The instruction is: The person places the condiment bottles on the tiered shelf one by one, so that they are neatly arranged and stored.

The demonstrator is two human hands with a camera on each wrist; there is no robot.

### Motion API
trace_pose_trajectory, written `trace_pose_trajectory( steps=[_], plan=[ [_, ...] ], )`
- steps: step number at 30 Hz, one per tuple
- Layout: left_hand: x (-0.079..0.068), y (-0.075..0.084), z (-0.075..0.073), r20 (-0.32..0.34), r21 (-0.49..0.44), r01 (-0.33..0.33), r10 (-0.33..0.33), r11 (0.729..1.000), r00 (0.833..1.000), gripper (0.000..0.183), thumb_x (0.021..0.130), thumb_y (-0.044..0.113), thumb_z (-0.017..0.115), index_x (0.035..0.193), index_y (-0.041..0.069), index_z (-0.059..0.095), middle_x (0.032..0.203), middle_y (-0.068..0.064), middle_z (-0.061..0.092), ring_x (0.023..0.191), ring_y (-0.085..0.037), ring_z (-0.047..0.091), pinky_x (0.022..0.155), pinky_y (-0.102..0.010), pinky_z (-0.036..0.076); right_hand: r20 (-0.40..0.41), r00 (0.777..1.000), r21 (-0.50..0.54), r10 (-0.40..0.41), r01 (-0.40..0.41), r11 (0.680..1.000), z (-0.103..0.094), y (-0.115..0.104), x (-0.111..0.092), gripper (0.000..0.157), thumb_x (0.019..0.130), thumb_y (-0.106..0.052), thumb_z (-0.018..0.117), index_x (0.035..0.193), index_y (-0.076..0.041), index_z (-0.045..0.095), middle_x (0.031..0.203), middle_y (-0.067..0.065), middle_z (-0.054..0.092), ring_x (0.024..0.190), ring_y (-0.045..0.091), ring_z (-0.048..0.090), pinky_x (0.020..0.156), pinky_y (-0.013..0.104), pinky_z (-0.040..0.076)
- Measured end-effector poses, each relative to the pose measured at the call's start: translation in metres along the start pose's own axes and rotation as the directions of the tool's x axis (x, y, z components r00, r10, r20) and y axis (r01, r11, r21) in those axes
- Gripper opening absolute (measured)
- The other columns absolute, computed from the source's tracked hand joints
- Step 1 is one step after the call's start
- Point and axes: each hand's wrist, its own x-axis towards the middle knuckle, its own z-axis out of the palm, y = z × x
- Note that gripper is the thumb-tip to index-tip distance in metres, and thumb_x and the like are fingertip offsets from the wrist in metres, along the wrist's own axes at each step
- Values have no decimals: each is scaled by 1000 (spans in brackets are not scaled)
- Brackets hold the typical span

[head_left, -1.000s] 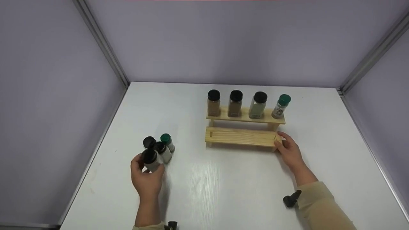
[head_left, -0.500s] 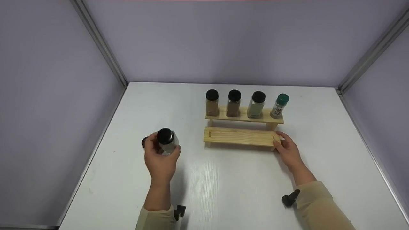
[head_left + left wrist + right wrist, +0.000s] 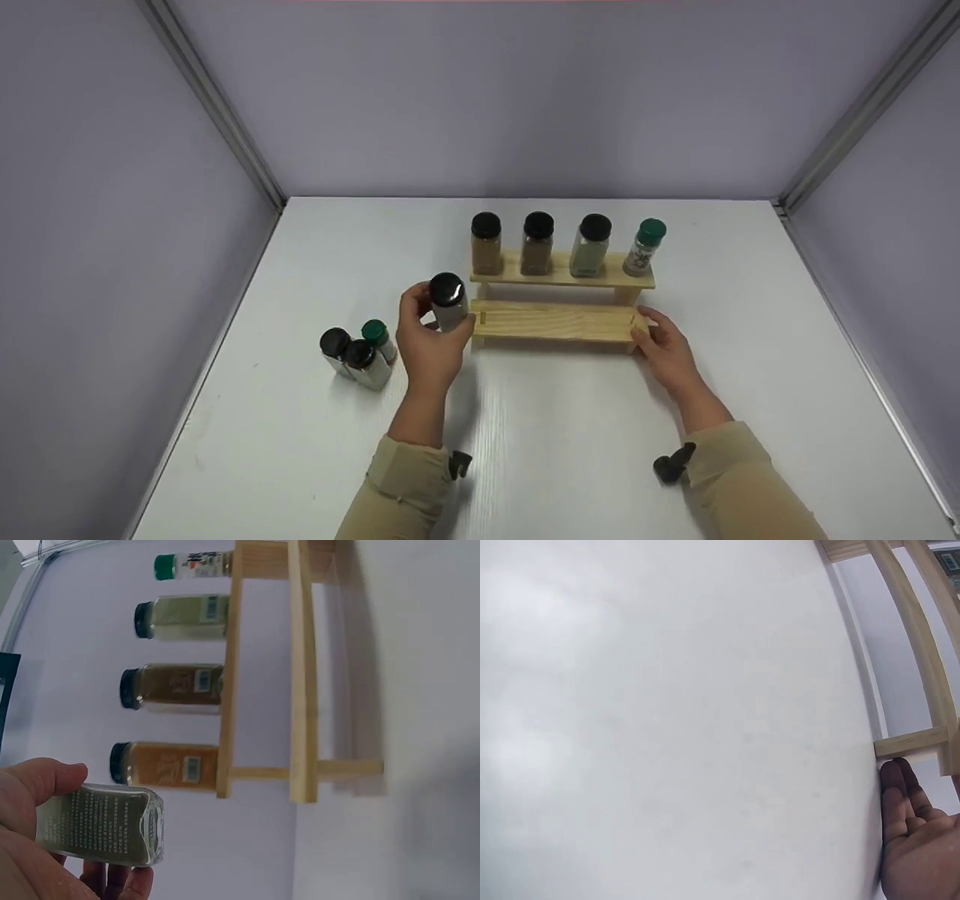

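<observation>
My left hand (image 3: 431, 352) grips a black-capped glass spice jar (image 3: 450, 307) by its sides, at the left end of the wooden spice rack's lower shelf (image 3: 555, 321). In the left wrist view that jar (image 3: 105, 825) shows printed small text and greenish contents, with its cap hidden by the hand. With thumb on top, my right hand (image 3: 667, 356) holds the right end of the lower shelf. Seen from the right wrist, its fingers (image 3: 900, 799) lie by the rack's leg (image 3: 911, 742). Nothing stands on the lower shelf.
Several jars line the upper shelf (image 3: 562, 280): black-capped ones such as a brown jar (image 3: 538, 251), and a green-capped one (image 3: 643, 251) at right. Left on the white table (image 3: 555, 450) stand two black-capped jars (image 3: 369, 371) and a green-capped jar (image 3: 382, 343). Grey panels surround it.
My left hand has lifted the jar from the group at left and carried it right and away from me to the rack. The right hand keeps its hold on the shelf end.
</observation>
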Motion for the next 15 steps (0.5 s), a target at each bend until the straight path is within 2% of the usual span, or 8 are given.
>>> trace_pose_trajectory(
  steps=[4,9,13,15],
  plan=[
    [2,-8,12,27,24,13,-14,1000,1000,65,77,1,89,134,7,59,123,-12,65,121,-28,61,91,-46,52,2,1000,-1,-3,3,1000,2,-2,-1,60,110,-31,61,162,-8,42,137,28,63,108,9,62,90,16,46],
    [4,-19,25,62,21,25,-26,999,998,61,79,-1,85,134,6,59,124,-12,65,123,-29,61,95,-48,53,2,1000,29,15,-15,999,2,-2,-1,61,109,-30,62,163,-9,41,133,26,63,106,12,62,91,18,48],
    [7,-29,34,87,18,45,-47,999,995,60,80,-3,83,135,6,60,127,-13,64,125,-30,60,99,-49,53,10,999,36,31,-32,999,0,-1,0,61,110,-29,61,163,-8,39,135,26,62,105,9,61,91,18,48],
    [8,-35,38,95,16,51,-52,999,994,59,80,-2,81,135,5,60,128,-14,64,126,-31,59,101,-48,53,19,999,35,35,-36,999,0,-9,-4,60,110,-25,60,163,-5,38,134,27,62,104,9,61,91,20,48]
  ],
)
